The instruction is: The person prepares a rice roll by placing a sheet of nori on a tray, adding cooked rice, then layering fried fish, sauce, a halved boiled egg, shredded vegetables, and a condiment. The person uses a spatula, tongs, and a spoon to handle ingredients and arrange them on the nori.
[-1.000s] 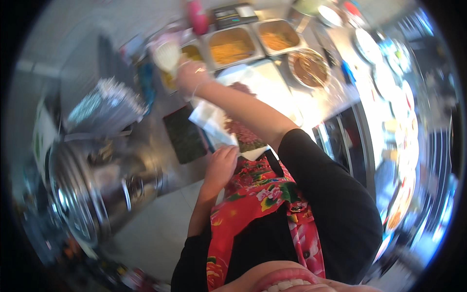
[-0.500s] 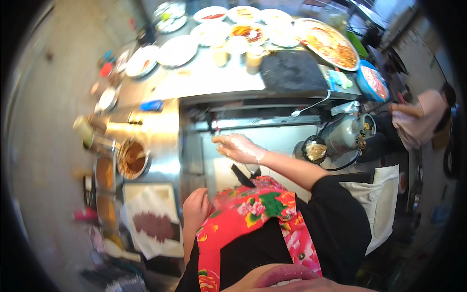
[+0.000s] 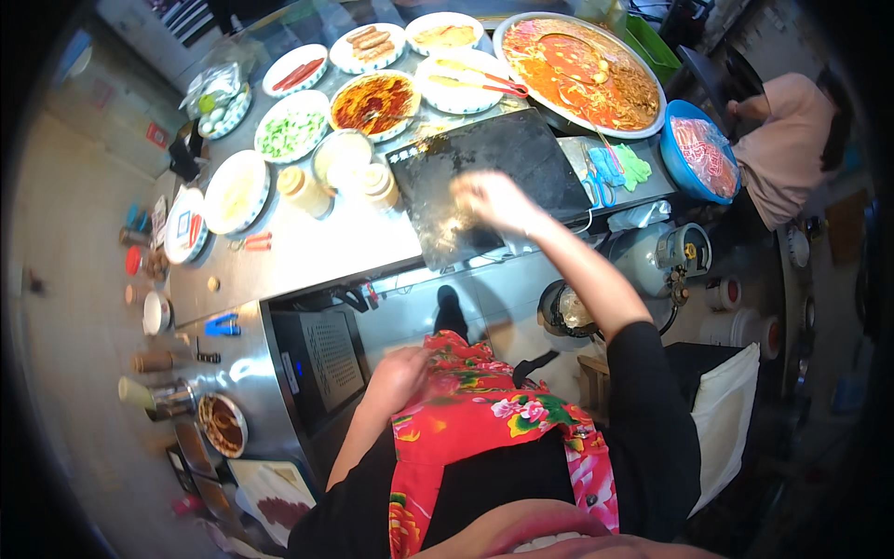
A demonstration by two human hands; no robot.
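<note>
My right hand (image 3: 495,200), in a thin clear glove, is over the left part of a flat black griddle (image 3: 521,140). Its fingers look drawn together but are smeared by motion, and I cannot make out what they hold. Just below the fingers a tan, shiny patch (image 3: 449,224) shows on the griddle surface. My left hand (image 3: 400,377) is low at the left side of my red flowered apron (image 3: 456,410), touching or close to it. Its fingertips are hidden, so their grip is unclear.
Left of the griddle stand squeeze bottles (image 3: 303,191) and bowls of chopped greens (image 3: 289,128), red sauce (image 3: 374,104) and sausages (image 3: 368,45). A large round pan (image 3: 652,88) of red stew is behind. At right are a blue basin (image 3: 672,149), a gas cylinder (image 3: 647,265) and another person (image 3: 787,154).
My right hand has moved from in front of my apron out over the griddle. The view has turned, bringing the counter nearer. My left hand stays by the apron.
</note>
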